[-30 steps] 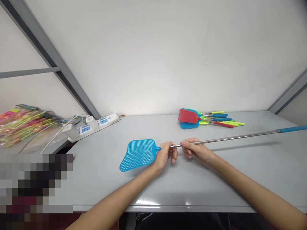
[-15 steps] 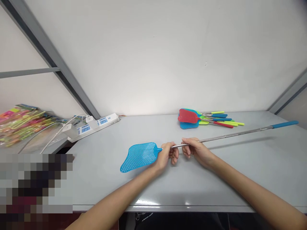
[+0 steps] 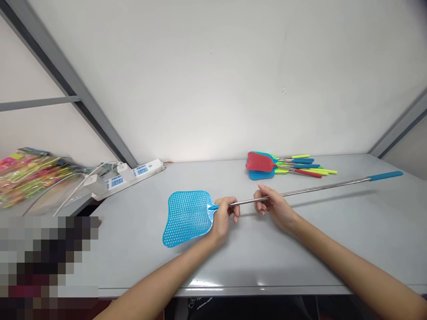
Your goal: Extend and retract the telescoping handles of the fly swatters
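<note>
From the head camera, a blue plastic fly swatter (image 3: 187, 218) lies across the hands, above the grey table (image 3: 267, 262); whether its mesh head touches the tabletop cannot be told. Its steel shaft (image 3: 300, 194) runs right, rising slightly, and ends in a blue grip (image 3: 386, 176) near the table's right side.

The left hand (image 3: 222, 218) is curled closed around the shaft just behind the blue neck of the head, with its wrist beside the mesh. The right hand (image 3: 275, 209) holds the shaft farther along in a narrow pinch, its thumb above and its fingers (image 3: 260, 207) curled beneath. A short bare stretch of shaft shows between the hands.

Beyond the shaft, well apart from it, a pile of swatters (image 3: 260, 166) lies at the table's far edge: a red head on top, with blue and green beneath and bright handles pointing right. To the left, a white power strip (image 3: 133, 175) lies along the wall (image 3: 213, 80), with white plugs (image 3: 96, 184) and cables. Past it sits a blurred heap of colourful packets (image 3: 30, 175). A pixelated patch (image 3: 46, 262) hides the lower left corner.
</note>
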### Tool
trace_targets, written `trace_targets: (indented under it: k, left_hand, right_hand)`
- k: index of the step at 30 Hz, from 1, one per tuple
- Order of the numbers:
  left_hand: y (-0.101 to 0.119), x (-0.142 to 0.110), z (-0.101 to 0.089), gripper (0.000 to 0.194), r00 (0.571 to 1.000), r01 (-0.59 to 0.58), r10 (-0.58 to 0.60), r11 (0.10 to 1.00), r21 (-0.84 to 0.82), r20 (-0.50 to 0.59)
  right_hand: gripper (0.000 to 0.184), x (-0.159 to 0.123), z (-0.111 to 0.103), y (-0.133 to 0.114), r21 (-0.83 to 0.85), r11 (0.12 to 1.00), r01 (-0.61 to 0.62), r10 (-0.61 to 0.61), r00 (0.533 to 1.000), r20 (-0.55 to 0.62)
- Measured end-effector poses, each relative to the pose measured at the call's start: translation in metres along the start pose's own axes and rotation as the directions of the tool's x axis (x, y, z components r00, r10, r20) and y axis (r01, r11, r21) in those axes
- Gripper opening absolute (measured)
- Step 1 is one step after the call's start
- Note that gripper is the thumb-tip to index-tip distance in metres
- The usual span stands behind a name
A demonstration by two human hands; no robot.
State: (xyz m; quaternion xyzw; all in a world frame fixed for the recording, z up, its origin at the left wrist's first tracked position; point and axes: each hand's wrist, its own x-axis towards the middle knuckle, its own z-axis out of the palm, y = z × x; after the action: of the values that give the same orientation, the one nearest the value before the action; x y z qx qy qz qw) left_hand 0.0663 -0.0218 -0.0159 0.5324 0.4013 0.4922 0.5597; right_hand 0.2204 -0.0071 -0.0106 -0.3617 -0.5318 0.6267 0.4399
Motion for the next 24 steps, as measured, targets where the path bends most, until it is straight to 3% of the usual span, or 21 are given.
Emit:
trace_targets:
  k: [7,10,12,14,17,20,24]
  left_hand:
    - [-0.003,-0.001,-0.002,0.037,0.989,-0.057,0.051,0.997,-0.045,-0.140]
    - [-0.003,0.000,-0.002,0.037,0.985,-0.073,0.063,0.996,-0.060,-0.162]
    - [-0.002,-0.002,-0.001,0.037,0.995,-0.053,0.047,0.996,-0.072,-0.087]
    - [-0.003,-0.005,0.000,0.039,0.999,0.020,-0.016,0.997,-0.079,0.052]
    - [-0.004,-0.009,0.002,0.044,0.973,0.111,-0.095,0.992,-0.064,0.210]
    - [-0.005,-0.011,0.002,0.046,0.966,0.112,-0.093,0.992,-0.066,0.243]
    - [-0.007,-0.011,0.002,0.049,0.964,0.132,-0.104,0.986,-0.099,0.244]
  right_hand:
    - [0.047,0.003,-0.009,-0.003,0.074,0.989,0.132,-0.121,0.983,-0.135]
    - [0.047,0.005,-0.015,-0.007,0.029,0.993,0.113,-0.110,0.991,-0.078]
    - [0.049,0.005,-0.017,-0.007,-0.010,0.998,0.063,-0.063,0.998,0.025]
    - [0.051,0.004,-0.019,-0.006,0.018,1.000,0.007,-0.009,0.992,0.122]
    - [0.053,0.004,-0.022,-0.003,0.096,0.992,-0.076,0.051,0.970,0.238]
    - [0.054,0.003,-0.023,-0.002,0.096,0.986,-0.135,0.097,0.941,0.323]
    - [0.055,0.001,-0.019,-0.004,0.076,0.985,-0.154,0.118,0.927,0.355]
